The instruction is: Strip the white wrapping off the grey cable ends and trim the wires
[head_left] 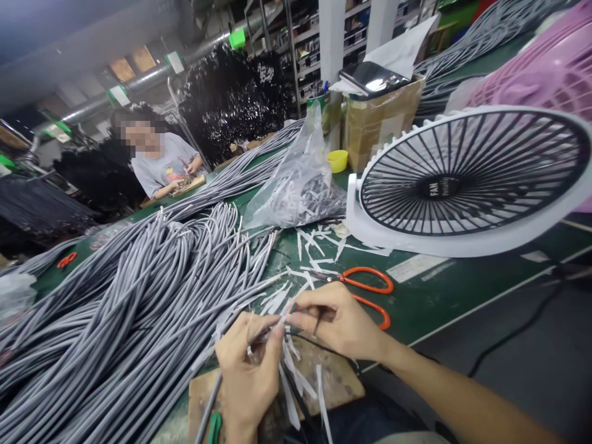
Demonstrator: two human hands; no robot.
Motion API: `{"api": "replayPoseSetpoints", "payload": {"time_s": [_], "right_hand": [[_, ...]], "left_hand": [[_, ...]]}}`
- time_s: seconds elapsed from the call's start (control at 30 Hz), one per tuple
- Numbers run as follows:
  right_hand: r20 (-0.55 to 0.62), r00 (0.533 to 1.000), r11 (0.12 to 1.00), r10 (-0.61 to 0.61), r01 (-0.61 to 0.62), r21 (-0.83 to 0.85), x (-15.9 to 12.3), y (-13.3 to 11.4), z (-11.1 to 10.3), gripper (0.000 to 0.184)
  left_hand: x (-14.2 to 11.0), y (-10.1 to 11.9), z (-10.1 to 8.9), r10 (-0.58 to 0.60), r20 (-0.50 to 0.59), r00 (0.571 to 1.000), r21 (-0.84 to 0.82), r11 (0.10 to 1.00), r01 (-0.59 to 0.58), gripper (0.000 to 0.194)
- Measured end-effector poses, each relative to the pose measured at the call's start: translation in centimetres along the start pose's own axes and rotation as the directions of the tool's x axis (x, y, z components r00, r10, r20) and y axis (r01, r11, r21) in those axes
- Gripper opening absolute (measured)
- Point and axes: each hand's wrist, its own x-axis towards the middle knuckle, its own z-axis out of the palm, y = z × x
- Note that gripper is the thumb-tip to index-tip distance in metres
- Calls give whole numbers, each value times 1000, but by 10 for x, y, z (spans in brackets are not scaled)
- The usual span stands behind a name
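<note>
My left hand (250,364) is closed, thumb and forefinger pinched together. A grey cable (209,407) comes up from below into its palm. My right hand (340,317) meets it fingertip to fingertip, also in a pinch. Between the fingertips shows a small bit of wire end (292,308), green and red, with something whitish beside it; the fingers cover the rest. Below both hands lies a worn wooden board (345,376) strewn with white strips (290,401). Just beyond my right hand, scissors with orange handles (370,280) lie on the green table.
A large heap of grey cables (139,296) covers the left. Behind stand a clear plastic bag of scraps (300,191), a yellow lid (337,161), a cardboard box (383,117) with a phone (374,78) on top, and a white fan (472,179). Across the table sits another person (161,154).
</note>
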Motion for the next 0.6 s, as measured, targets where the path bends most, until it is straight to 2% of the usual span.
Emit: {"api": "replayPoseSetpoints", "payload": {"time_s": [0.17, 0.3, 0.47, 0.6], "right_hand": [[-76, 997, 1000, 10, -10, -9, -1, 0, -1, 21], [-23, 1000, 1000, 2, -2, 0, 0, 0, -2, 24], [-17, 1000, 999, 22, -21, 35, 0, 1, -2, 38], [1, 1000, 1000, -15, 15, 19, -1, 1, -2, 30]], "left_hand": [[-2, -1, 1, 12, 17, 1000, -24, 1000, -12, 8], [-1, 0, 1, -8, 47, 999, -1, 1000, 8, 11], [0, 2, 1, 1, 34, 999, 8, 1000, -2, 11], [0, 4, 0, -20, 41, 999, 8, 1000, 19, 11]]}}
